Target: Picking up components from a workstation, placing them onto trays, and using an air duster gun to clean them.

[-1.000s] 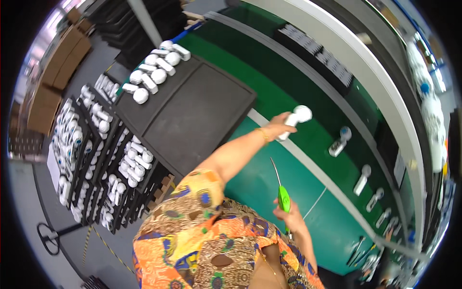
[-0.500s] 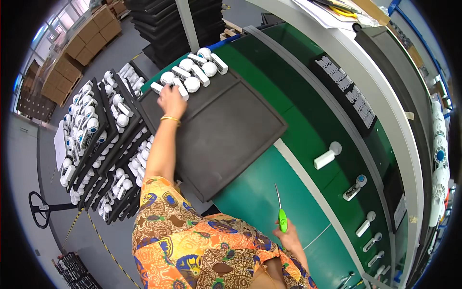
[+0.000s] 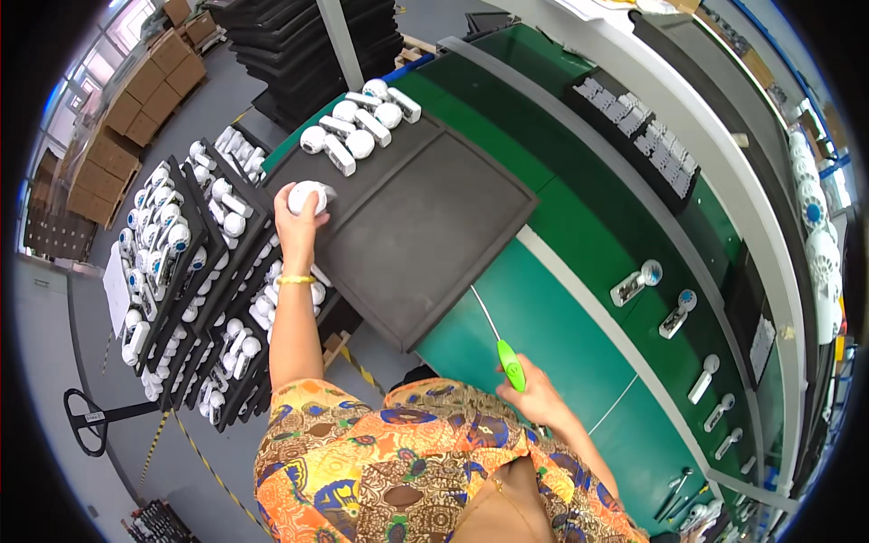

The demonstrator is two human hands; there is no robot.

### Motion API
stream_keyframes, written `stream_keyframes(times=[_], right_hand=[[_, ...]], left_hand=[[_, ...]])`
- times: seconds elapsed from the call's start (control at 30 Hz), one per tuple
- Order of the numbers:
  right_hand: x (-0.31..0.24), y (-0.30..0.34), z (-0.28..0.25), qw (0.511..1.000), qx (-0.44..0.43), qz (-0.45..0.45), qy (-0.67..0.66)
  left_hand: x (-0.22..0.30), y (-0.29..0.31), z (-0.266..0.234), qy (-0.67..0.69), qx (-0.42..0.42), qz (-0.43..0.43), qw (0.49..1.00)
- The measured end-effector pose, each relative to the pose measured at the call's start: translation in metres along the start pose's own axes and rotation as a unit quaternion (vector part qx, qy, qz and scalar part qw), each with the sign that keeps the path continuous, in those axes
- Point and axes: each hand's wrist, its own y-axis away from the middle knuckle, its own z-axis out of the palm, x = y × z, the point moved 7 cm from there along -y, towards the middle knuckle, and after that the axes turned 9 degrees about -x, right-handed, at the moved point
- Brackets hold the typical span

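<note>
My left hand (image 3: 300, 226) is closed round a white round-headed device (image 3: 309, 198), lifted over the left part of the black tray (image 3: 425, 226). Part of the device is hidden by my fingers. More devices of the same kind, each a white round head with a rectangular body, lie in a cluster (image 3: 359, 143) at the tray's far end. Low over the green bench, my right hand (image 3: 532, 391) grips a screwdriver (image 3: 510, 364) by its bright green handle; its thin metal shaft points up and left towards the tray's near edge.
On the left, stacked black trays (image 3: 204, 281) hold many white devices. A green conveyor (image 3: 579, 244) on the right carries several spaced devices and a black tray of small white parts (image 3: 638, 136). Black trays (image 3: 303, 54) are piled behind; loose tools (image 3: 674, 493) lie at lower right.
My left hand has picked up a white device from the cluster and drawn it nearer. My right hand with the screwdriver has shifted slightly up and left. Devices on the conveyor have moved along.
</note>
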Motion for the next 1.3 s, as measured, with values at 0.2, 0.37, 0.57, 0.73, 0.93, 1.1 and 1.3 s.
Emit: stream_keyframes(times=[0.2,0.37,0.57,0.73,0.93,1.1,1.3], right_hand=[[-0.050,0.022,0.015,0.974,-0.149,-0.094,-0.145],[-0.049,0.024,0.031,0.971,-0.167,-0.138,-0.103],[-0.024,0.029,0.025,0.977,-0.128,-0.088,-0.143],[-0.011,0.030,0.033,0.981,-0.116,-0.105,-0.119],[0.001,0.025,0.028,0.977,-0.138,-0.031,-0.160],[0.007,0.025,0.032,0.976,-0.128,-0.088,-0.153],[0.037,0.020,0.023,0.969,-0.125,0.041,-0.209]], left_hand=[[-0.011,0.109,0.061,0.413,-0.163,-0.183,0.877],[-0.024,0.172,0.107,0.445,-0.190,-0.272,0.832],[-0.024,0.205,0.119,0.417,-0.178,-0.319,0.832],[-0.041,0.216,0.120,0.406,-0.198,-0.332,0.828],[-0.043,0.225,0.121,0.376,-0.188,-0.354,0.836],[-0.043,0.223,0.119,0.370,-0.202,-0.349,0.837],[-0.050,0.223,0.118,0.328,-0.193,-0.351,0.855]])
